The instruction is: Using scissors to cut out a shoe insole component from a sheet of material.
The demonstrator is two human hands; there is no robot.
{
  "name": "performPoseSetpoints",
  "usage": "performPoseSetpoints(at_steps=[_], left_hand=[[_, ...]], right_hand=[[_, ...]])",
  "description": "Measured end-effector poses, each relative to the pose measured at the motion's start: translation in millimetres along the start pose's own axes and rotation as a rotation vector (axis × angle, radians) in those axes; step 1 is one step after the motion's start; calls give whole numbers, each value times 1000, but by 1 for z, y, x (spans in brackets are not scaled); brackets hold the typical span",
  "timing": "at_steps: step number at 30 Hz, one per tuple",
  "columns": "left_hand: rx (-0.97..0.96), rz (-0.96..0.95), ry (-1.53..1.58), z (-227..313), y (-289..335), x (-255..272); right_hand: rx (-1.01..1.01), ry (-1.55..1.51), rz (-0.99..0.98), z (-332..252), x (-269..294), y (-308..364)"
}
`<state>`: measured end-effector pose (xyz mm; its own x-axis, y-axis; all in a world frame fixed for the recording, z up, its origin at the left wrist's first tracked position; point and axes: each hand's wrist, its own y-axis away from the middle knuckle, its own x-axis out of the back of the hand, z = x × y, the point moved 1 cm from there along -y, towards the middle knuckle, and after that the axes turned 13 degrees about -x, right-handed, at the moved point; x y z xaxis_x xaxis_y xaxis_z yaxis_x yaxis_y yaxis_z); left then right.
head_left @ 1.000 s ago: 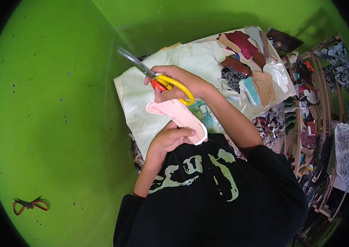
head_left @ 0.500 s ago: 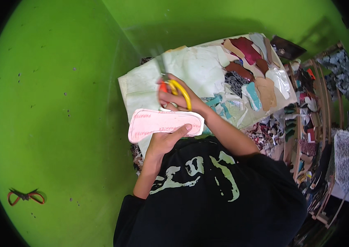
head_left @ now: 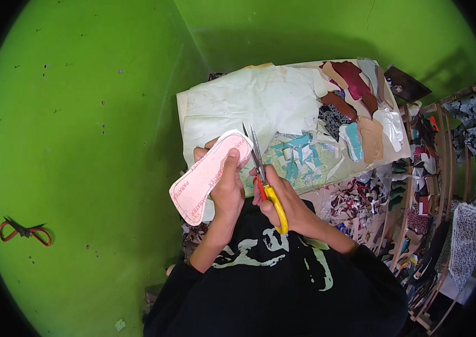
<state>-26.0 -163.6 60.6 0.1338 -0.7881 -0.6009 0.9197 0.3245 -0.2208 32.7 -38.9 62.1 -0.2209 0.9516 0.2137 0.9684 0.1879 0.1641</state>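
My left hand [head_left: 228, 185] grips a pink insole-shaped piece [head_left: 207, 175] with a drawn outline and a white edge at its top end. The thumb lies on its face and the fingers are behind it. In my right hand [head_left: 285, 203] is a pair of scissors [head_left: 259, 154] with one yellow and one red handle loop. Their blades point up and stand slightly apart, close by the right side of the piece's top end. Whether the blades touch the piece I cannot tell.
Ahead is a table with a large whitish sheet [head_left: 232, 98]. Teal scraps [head_left: 297, 160] and cut pieces in maroon [head_left: 353, 78], brown and tan [head_left: 370, 139] lie on its right part. Racks of material [head_left: 417, 196] stand at right. Red-handled snips [head_left: 24, 231] hang on the green wall.
The scissors have turned and come down to the right, beside the piece's top end. My left hand has tilted the pink piece from nearly level to steeply slanted.
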Motion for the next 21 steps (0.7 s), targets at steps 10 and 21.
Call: performPoseSetpoints(at_steps=[10,21], left_hand=[[96,-33,20,24,33,3],[98,-40,39,40,56,9]], right_hand=[[12,-300,-13,1,-1,31],[46,-57,210,-21,9,49]])
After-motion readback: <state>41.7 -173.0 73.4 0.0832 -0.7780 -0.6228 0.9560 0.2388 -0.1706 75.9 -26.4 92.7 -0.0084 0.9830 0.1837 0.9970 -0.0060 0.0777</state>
